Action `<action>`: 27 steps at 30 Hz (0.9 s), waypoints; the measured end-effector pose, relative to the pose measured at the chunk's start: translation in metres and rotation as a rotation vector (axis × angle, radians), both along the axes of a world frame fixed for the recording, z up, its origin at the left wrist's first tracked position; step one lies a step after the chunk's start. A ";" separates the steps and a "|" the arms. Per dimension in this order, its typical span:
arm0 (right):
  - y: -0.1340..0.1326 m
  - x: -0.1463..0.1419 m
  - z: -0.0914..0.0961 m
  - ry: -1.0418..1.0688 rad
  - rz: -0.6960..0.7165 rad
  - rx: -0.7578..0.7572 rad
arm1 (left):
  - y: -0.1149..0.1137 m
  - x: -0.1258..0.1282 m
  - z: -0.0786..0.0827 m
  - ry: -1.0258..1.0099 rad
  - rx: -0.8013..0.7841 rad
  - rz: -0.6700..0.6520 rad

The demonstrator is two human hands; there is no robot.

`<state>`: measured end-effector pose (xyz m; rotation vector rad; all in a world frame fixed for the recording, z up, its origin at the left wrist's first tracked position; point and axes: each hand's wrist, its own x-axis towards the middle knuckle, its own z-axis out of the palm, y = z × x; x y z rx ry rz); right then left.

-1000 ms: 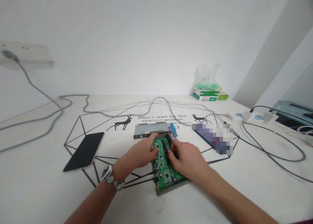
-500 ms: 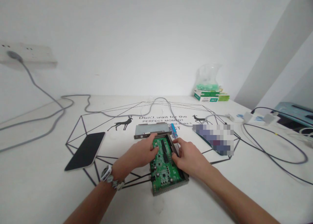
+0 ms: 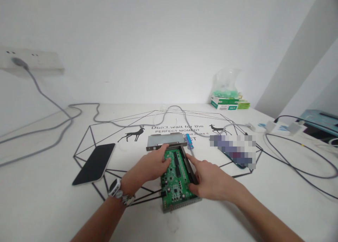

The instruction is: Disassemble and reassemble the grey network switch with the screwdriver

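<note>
A green circuit board (image 3: 175, 184) sits in a dark metal case (image 3: 182, 205) on the white table. My left hand (image 3: 151, 164) holds the board's left side near its far end, thumb on top and index finger at the far edge. Along the right wall of the case lies my right hand (image 3: 211, 178), index finger stretched to the far end and thumb on the board's near right part; its other fingers are mostly hidden. Just beyond the case is a flat grey metal cover (image 3: 166, 140). A blue-handled screwdriver (image 3: 189, 142) lies to the right of that cover.
On the left lies a dark-screened phone (image 3: 95, 164). A pixelated flat object (image 3: 235, 152) is at the right. A grey cable (image 3: 124, 124) winds along the back to a power strip (image 3: 277, 128). Small boxes (image 3: 225, 103) with a plastic bag stand at the back right.
My right hand has slid toward me along the right side of the case, its thumb now lower on the board and its index finger straighter. My left hand keeps its place.
</note>
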<state>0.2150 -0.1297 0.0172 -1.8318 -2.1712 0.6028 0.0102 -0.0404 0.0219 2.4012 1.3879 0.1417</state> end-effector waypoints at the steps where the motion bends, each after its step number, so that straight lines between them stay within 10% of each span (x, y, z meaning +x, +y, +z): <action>1: -0.001 0.002 0.000 0.018 0.024 -0.022 | -0.001 0.000 0.001 0.004 0.007 -0.002; 18: -0.007 0.003 0.004 0.210 0.092 -0.162 | -0.006 0.004 0.005 0.033 0.014 0.008; 27: 0.005 -0.012 -0.006 -0.005 -0.145 0.042 | -0.004 0.003 0.001 0.014 0.030 -0.012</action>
